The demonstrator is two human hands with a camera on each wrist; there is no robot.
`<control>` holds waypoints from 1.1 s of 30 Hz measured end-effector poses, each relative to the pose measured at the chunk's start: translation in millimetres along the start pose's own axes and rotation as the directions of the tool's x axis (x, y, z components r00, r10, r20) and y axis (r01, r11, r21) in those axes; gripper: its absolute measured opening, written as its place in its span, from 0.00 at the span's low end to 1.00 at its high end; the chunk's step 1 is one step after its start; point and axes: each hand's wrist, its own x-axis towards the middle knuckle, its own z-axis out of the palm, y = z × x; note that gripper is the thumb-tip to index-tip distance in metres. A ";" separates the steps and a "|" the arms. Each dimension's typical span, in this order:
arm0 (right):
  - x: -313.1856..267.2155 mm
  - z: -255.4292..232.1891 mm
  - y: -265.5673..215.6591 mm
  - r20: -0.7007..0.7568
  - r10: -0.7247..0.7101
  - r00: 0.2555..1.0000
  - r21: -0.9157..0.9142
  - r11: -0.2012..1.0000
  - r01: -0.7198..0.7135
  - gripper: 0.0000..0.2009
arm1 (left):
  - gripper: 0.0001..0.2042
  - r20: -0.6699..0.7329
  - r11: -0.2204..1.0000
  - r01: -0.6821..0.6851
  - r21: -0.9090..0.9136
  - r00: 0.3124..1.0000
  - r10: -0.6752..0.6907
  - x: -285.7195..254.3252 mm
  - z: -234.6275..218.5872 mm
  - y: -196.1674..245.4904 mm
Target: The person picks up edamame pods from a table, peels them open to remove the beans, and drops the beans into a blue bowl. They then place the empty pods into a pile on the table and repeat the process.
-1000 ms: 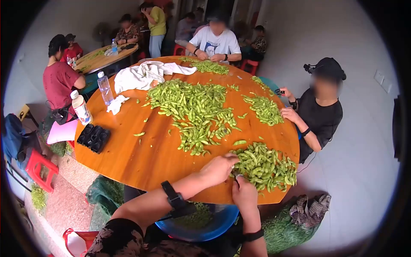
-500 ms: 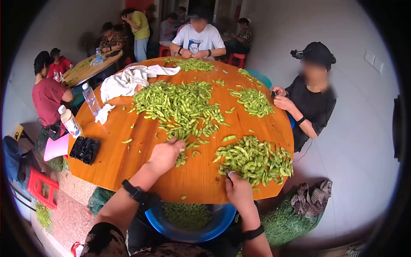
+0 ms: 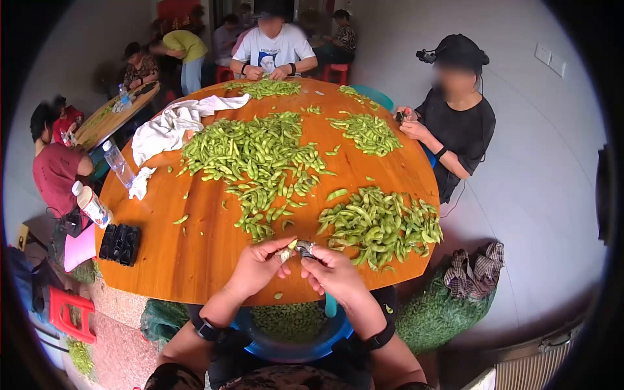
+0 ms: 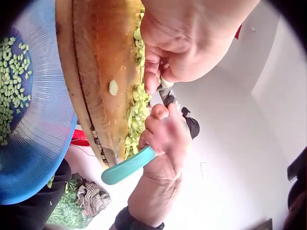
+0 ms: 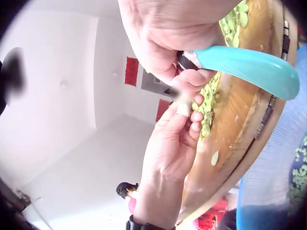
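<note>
Above the table's near edge, my left hand [image 3: 255, 272] pinches a small green pod [image 3: 290, 247] between thumb and fingertips. Close beside it, my right hand [image 3: 337, 275] grips a tool whose turquoise handle [image 3: 331, 305] sticks out below the palm; the handle [image 5: 249, 67] shows large in the right wrist view. The tool's dark end [image 3: 304, 248] points at the left fingertips. In the left wrist view the two hands face each other, fingertips nearly meeting. A pile of green pods [image 3: 383, 227] lies right of the hands, a larger pile [image 3: 253, 153] beyond them.
A blue basin [image 3: 286, 354] with shelled beans [image 3: 289, 322] sits below the table edge. On the table's left are a black tray [image 3: 119, 244], two bottles and a white cloth [image 3: 159, 133]. People sit across and at the right; a green mesh sack [image 3: 426, 328] stands low right.
My left hand went from the right pile to the nearer end of the large pile, then came back toward my right hand with a pod. The head view has shifted.
</note>
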 end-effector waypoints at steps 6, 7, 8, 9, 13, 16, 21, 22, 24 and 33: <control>-3.4 6.0 10.8 -0.047 -0.013 0.999 0.005 1.000 0.014 0.07 | 0.17 -0.054 0.955 -0.218 0.201 0.971 0.233 -10.6 10.9 -9.0; -4.3 7.5 10.8 -0.056 -0.012 0.998 0.002 1.000 0.012 0.06 | 0.16 -0.109 0.971 -0.207 0.122 0.969 0.220 -8.0 11.5 -20.4; -3.9 8.4 11.8 -0.059 -0.011 0.998 0.002 1.000 0.011 0.06 | 0.16 -0.106 0.971 -0.207 0.120 0.970 0.219 -6.6 11.0 -25.6; -3.3 9.5 13.4 -0.059 0.006 0.998 0.019 1.000 -0.005 0.07 | 0.16 -0.123 0.971 -0.215 0.101 0.966 0.226 -5.2 10.3 -29.9; -1.5 12.9 22.4 -0.044 -0.006 0.999 -0.010 1.000 0.006 0.07 | 0.13 -0.148 0.981 -0.194 0.023 0.969 0.195 -4.4 8.9 -34.0; 0.7 14.8 30.8 -0.057 -0.054 0.997 0.003 0.999 0.055 0.07 | 0.12 -0.155 0.978 -0.207 0.028 0.965 0.209 -4.4 7.9 -34.0; 5.3 21.6 45.3 -0.150 -0.170 0.974 -0.019 0.985 0.170 0.07 | 0.11 -0.146 0.980 -0.201 0.007 0.969 0.200 -4.1 7.6 -32.6; 5.0 21.3 42.4 -0.138 -0.160 0.977 0.037 0.985 0.166 0.07 | 0.11 -0.144 0.979 -0.202 0.015 0.969 0.202 -3.6 7.2 -32.3; 5.8 17.5 39.3 -0.110 -0.110 0.988 0.081 0.990 0.119 0.07 | 0.11 -0.119 0.980 -0.196 -0.037 0.974 0.190 -2.3 4.4 -35.7; 2.5 15.7 35.6 -0.120 -0.063 0.991 0.134 0.988 0.079 0.08 | 0.12 -0.029 0.993 -0.055 -0.101 0.998 0.052 -4.2 -0.8 -21.8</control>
